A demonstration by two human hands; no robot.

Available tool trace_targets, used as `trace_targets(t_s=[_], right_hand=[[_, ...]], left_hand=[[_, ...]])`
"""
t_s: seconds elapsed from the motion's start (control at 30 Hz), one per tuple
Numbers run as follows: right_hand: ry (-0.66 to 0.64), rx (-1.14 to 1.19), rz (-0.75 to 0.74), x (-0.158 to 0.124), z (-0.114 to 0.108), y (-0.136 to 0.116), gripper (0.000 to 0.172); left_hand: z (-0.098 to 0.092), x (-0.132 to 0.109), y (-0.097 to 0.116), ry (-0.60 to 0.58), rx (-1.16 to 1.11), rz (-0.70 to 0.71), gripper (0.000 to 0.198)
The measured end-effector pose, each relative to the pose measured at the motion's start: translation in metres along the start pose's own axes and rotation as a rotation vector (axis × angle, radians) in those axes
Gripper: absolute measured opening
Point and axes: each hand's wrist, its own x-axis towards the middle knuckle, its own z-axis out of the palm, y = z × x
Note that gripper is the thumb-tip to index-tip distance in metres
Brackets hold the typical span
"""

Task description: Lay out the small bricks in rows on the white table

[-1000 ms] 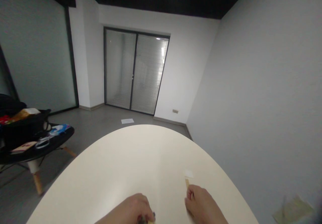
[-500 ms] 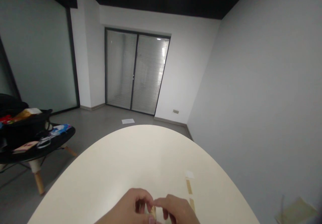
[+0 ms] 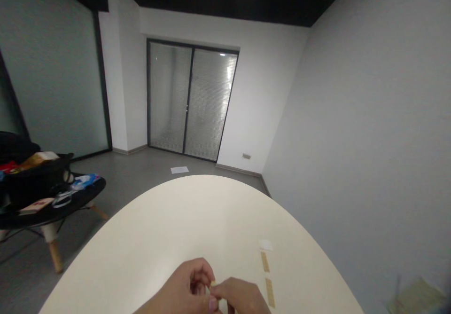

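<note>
Handling a small yellowish piece (image 3: 213, 284) between the fingertips appears to be the step in hand. This piece is over the near part of the round cream desk (image 3: 183, 215), at about six o'clock of its visible top, and it is mostly covered by fingers, so its full shape I cannot tell.

Two tan strips lie flat on the desk and well apart from the fingers: the nearer strip (image 3: 270, 293) at about three o'clock from the piece, the farther strip (image 3: 265, 262) at about two o'clock. They stand almost in one row, with a gap between them, and a white slip (image 3: 266, 245) lies just beyond the farther one. In my judgement, the next move calls for a fine and steady grip: the left hand should keep the piece firm, while the right fingertips work on its edge without bending it.

As for the pose, the left hand (image 3: 193, 283) enters from eight o'clock, with its fingers curled, and it seems to pinch the piece between thumb and fingers. The right hand (image 3: 243, 294) enters from four o'clock, with its index finger extended to the piece; whether its thumb closes from below, I cannot tell.
</note>
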Motion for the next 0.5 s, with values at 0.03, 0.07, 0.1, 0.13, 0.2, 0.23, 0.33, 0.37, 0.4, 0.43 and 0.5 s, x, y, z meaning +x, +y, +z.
trace_targets(t_s=[0.03, 0.07, 0.1, 0.13, 0.2, 0.23, 0.33, 0.37, 0.4, 0.43, 0.5], right_hand=[[0.021, 0.017, -0.016, 0.000, 0.000, 0.001, 0.018], [0.044, 0.037, -0.033, 0.000, 0.000, 0.002, 0.021], [0.066, 0.054, -0.052, -0.001, 0.000, 0.003, 0.024], [0.087, 0.067, -0.072, -0.001, 0.001, 0.004, 0.026], [0.117, 0.067, -0.099, -0.002, 0.001, 0.007, 0.029], [0.128, 0.054, -0.108, -0.002, 0.001, 0.008, 0.030], [0.184, -0.004, -0.158, -0.001, 0.001, 0.008, 0.025], [0.205, -0.019, -0.188, 0.000, 0.000, 0.007, 0.025], [0.227, -0.025, -0.217, 0.001, -0.001, 0.006, 0.024], [0.247, -0.024, -0.238, 0.001, -0.003, 0.005, 0.024], [0.272, -0.013, -0.252, 0.003, -0.006, 0.001, 0.023]], left_hand=[[0.000, 0.000, 0.002, 0.003, 0.003, 0.006, 0.057], [0.000, 0.000, 0.004, 0.012, 0.003, 0.010, 0.057], [0.000, 0.000, 0.006, 0.024, 0.000, 0.012, 0.057], [0.001, 0.000, 0.008, 0.045, -0.005, 0.012, 0.058], [0.001, 0.001, 0.012, 0.085, -0.019, 0.008, 0.060], [0.001, 0.001, 0.013, 0.101, -0.026, 0.005, 0.061], [0.002, 0.001, 0.016, 0.136, -0.048, -0.006, 0.062], [0.002, 0.001, 0.017, 0.143, -0.056, -0.008, 0.061], [0.002, 0.001, 0.018, 0.152, -0.065, -0.009, 0.061], [0.002, 0.001, 0.018, 0.160, -0.070, -0.010, 0.060], [0.002, 0.002, 0.018, 0.176, -0.067, -0.015, 0.059]])
